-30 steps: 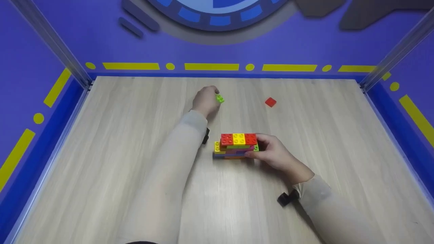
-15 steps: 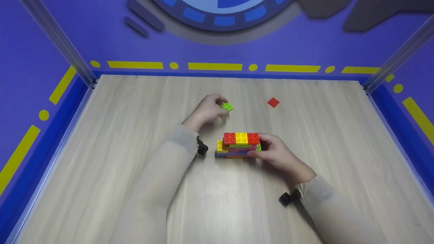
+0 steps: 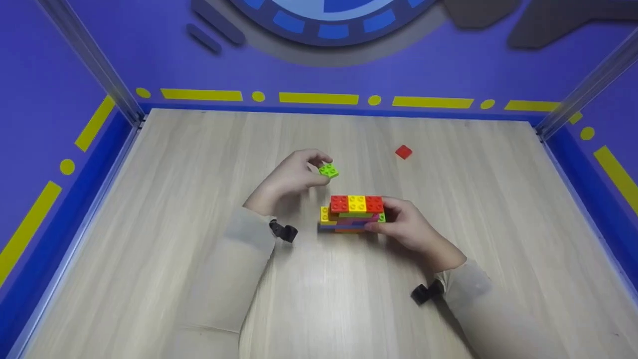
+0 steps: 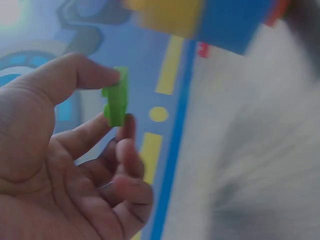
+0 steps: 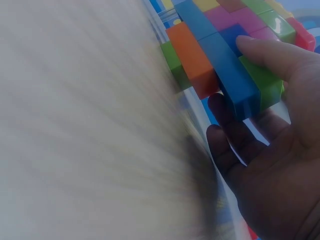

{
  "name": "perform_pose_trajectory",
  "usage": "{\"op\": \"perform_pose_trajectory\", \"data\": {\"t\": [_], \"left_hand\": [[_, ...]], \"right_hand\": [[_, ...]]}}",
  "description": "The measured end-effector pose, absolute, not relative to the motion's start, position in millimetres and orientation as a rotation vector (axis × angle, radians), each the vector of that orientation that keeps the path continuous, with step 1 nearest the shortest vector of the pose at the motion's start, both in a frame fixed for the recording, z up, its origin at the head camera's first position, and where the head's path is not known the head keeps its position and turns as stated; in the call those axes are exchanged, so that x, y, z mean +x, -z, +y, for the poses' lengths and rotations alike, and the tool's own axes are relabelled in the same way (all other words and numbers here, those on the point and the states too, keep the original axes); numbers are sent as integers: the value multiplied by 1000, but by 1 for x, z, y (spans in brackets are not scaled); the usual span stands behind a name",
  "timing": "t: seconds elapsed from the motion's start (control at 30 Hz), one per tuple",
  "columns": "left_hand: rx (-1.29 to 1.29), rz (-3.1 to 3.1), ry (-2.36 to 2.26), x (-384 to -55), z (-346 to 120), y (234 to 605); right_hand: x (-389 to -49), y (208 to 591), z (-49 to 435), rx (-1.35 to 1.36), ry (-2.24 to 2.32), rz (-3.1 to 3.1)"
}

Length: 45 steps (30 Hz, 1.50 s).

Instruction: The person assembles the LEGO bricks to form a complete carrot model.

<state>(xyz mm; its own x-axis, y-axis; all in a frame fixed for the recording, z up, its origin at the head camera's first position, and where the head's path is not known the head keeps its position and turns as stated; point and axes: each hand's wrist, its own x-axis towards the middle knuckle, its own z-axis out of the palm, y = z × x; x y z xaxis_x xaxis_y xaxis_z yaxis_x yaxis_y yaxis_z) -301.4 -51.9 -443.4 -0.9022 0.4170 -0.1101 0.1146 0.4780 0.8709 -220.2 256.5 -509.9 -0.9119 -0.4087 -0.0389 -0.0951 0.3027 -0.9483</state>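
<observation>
A light green toy brick (image 3: 328, 170) with studs on top is pinched between thumb and fingers of my left hand (image 3: 294, 175). In the left wrist view that green brick (image 4: 117, 97) shows edge-on at the fingertips. My right hand (image 3: 406, 227) grips the right end of a built-up stack of coloured bricks (image 3: 356, 204), thumb on the near side. Red and yellow bricks form its top row. In the right wrist view the stack (image 5: 235, 60) shows blue, orange, green and pink bricks, with fingers curled behind and under it.
One red brick (image 3: 403, 152) lies alone toward the back right of the wooden table (image 3: 319, 289). Blue-purple panels with yellow marks (image 3: 319, 97) stand along the back and both sides.
My left hand has come back from the far part of the table toward the stack, carrying the green brick. My right hand still holds the stack in about the same place.
</observation>
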Motion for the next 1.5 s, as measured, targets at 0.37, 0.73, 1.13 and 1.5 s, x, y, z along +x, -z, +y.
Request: {"op": "perform_pose_trajectory", "data": {"t": [0.37,0.73,1.13,1.5], "left_hand": [[647,2351,-1322,-278,-65,421],[719,2234,-1240,-263,-67,403],[671,2200,-1225,-255,-59,398],[654,2241,-1290,-254,-54,405]], "right_hand": [[-219,512,260,-471,1666,2294],[-220,511,259,-479,1665,2300],[-221,511,256,-472,1664,2305],[-221,512,258,-500,1657,2310]]}}
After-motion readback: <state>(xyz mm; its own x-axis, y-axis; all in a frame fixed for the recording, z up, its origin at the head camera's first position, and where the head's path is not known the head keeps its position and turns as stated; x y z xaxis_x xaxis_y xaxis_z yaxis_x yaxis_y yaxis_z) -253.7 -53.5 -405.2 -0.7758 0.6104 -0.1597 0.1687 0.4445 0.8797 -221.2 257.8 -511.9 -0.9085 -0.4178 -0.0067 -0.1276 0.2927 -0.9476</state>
